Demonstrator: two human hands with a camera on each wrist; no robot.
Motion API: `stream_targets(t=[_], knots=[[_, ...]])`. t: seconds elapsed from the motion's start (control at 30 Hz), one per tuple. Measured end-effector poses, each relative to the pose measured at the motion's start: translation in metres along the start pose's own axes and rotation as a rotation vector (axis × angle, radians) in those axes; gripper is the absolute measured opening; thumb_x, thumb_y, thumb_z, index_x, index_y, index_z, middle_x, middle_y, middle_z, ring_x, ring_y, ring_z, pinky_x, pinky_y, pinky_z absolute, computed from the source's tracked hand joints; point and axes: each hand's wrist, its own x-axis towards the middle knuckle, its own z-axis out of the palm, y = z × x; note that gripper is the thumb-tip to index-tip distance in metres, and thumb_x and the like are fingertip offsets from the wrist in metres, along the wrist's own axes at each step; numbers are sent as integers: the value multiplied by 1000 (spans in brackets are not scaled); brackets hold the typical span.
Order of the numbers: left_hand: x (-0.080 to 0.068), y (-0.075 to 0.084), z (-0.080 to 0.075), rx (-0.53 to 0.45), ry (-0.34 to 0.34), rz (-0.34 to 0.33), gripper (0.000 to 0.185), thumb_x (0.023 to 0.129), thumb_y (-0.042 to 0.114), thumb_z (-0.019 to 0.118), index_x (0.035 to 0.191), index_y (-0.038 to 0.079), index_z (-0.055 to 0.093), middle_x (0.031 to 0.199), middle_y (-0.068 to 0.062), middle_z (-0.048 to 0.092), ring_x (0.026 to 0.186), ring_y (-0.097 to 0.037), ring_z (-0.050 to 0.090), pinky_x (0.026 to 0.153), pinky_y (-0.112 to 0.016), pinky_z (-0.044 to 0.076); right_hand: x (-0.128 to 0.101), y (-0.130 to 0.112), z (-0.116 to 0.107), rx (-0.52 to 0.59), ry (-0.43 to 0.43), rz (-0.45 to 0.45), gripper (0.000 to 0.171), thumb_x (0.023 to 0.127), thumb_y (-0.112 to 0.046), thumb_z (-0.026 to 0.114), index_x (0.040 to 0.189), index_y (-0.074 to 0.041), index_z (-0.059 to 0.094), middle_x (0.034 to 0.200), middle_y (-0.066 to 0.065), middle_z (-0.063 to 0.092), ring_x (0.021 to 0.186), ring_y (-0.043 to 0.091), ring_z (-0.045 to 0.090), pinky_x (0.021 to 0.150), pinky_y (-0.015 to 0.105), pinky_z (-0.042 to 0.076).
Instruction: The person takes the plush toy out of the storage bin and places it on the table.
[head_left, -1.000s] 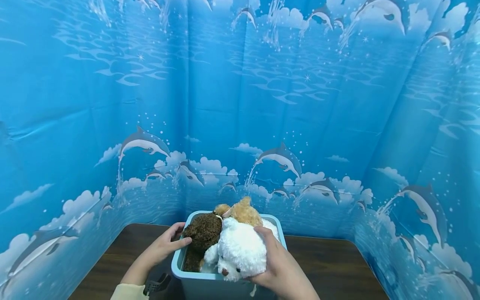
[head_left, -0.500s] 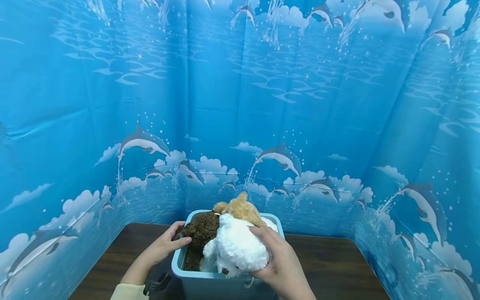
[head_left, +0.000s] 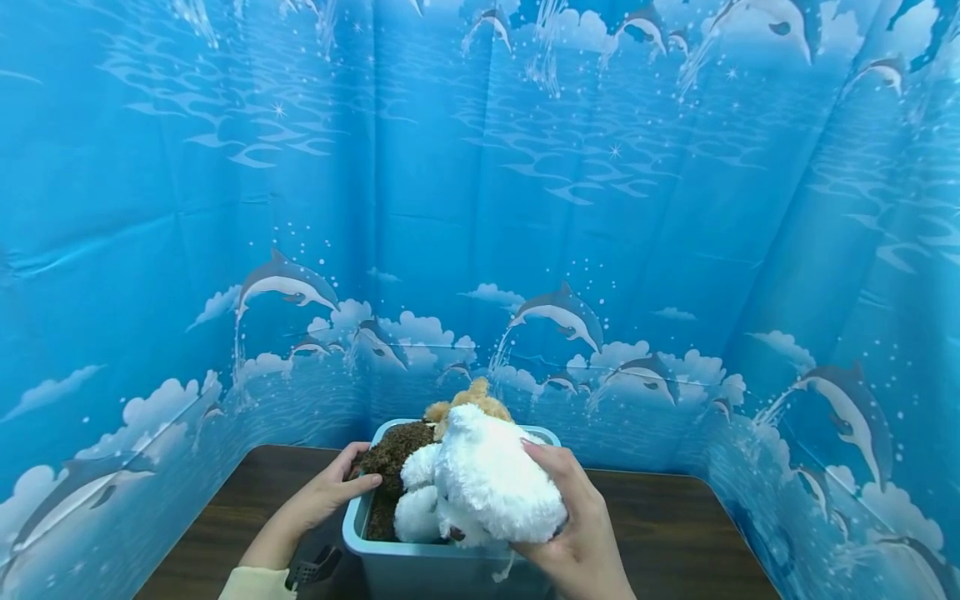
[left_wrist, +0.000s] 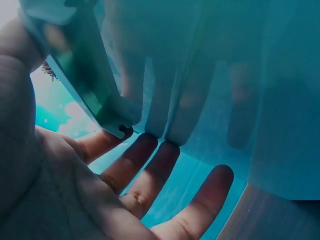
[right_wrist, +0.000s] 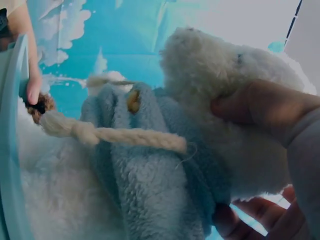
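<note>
While the left hand (head_left: 326, 493) stays on the left rim of the blue bin (head_left: 457, 551), its thumb over the edge and its fingers against the outer wall, the right hand (head_left: 577, 525) grasps the head of a white plush toy (head_left: 498, 479) over the bin's near right part, thumb on top, fingers underneath. Compared with half a second ago, that head has shifted toward the bin's right side and hides more of the tan plush toy (head_left: 480, 392) at its far edge. Blue clothing (right_wrist: 150, 115) beneath the head carries a braided cord (right_wrist: 140, 139) (cream, apparently knotted). A brown plush toy (head_left: 397, 450) lies along the bin's left inside. Under the bin is the worktop (head_left: 660, 525); behind it, a dolphin-print curtain (head_left: 480, 208).
</note>
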Motion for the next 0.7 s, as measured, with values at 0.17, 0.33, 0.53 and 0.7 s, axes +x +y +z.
stream_targets(t=[0.17, 0.33, 0.53, 0.7], knots=[[2, -1, 2, -8, 8, 28, 73, 108, 34, 65, 163, 2, 29, 166, -30, 31, 144, -50, 46, 107, -60, 50, -1, -1, -5, 33, 48, -136, 98, 68, 1, 99, 155, -8, 55, 144, 8, 64, 131, 14, 63, 100, 36, 59], [5, 1, 4, -17, 13, 60, 67, 107, 30, 67, 159, 3, 33, 156, -26, 43, 131, -34, 54, 100, -47, 53, -1, -1, -11, 118, 114, -219, 100, 65, 9, 97, 154, 2, 52, 145, 14, 62, 134, 16, 61, 109, 27, 52], [6, 0, 8, -31, 14, 66, 66, 108, 30, 66, 159, 4, 33, 155, -25, 44, 132, -34, 54, 101, -49, 53, -4, 0, -21, 206, 218, -224, 96, 68, 10, 96, 152, 8, 50, 148, 13, 60, 136, 18, 60, 113, 23, 48], [5, -1, 9, -13, 19, 61, 65, 109, 32, 64, 160, 6, 33, 162, -26, 35, 145, -47, 43, 108, -64, 49, -6, 5, -24, 262, 269, -259, 90, 75, 5, 94, 152, 10, 48, 150, 11, 59, 136, 20, 59, 112, 23, 48]])
